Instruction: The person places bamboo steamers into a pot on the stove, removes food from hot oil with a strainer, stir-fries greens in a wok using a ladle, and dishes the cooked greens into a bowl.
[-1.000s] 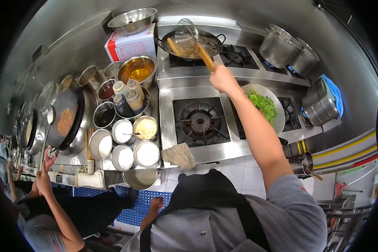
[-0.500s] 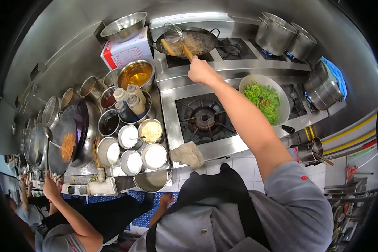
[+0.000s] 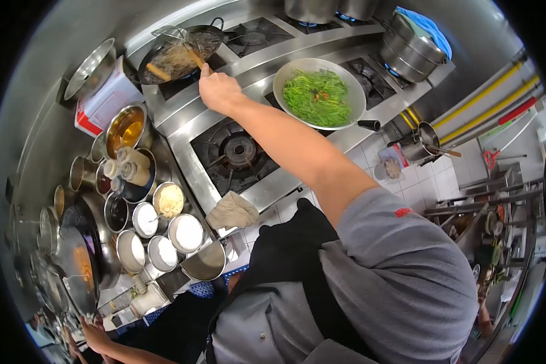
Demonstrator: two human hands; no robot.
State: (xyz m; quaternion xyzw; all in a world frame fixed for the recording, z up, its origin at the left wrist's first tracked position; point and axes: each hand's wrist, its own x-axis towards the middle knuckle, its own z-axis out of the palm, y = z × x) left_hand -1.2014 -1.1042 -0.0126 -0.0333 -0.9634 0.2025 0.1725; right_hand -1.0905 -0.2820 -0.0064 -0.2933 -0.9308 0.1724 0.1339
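Over the stove [image 3: 273, 189], the right arm [image 3: 291, 142] reached nearly straight. The wok [image 3: 143, 68] held foaming brown liquid; the pan [image 3: 279, 91], greens [image 3: 315, 97]; the bowl [image 3: 116, 116], amber liquid. The strainer [image 3: 175, 33] tilted just past the right grip [image 3: 219, 91], over the wok, its handle [image 3: 195, 57] clenched palm-down. The left grip [image 3: 235, 279], mostly hidden, I couldn't read.

One head-worn camera faces forward and down over the stove [image 3: 239, 150] — wide, round-edged, near.

The light is bright, with fisheye bowing and blackened corners.
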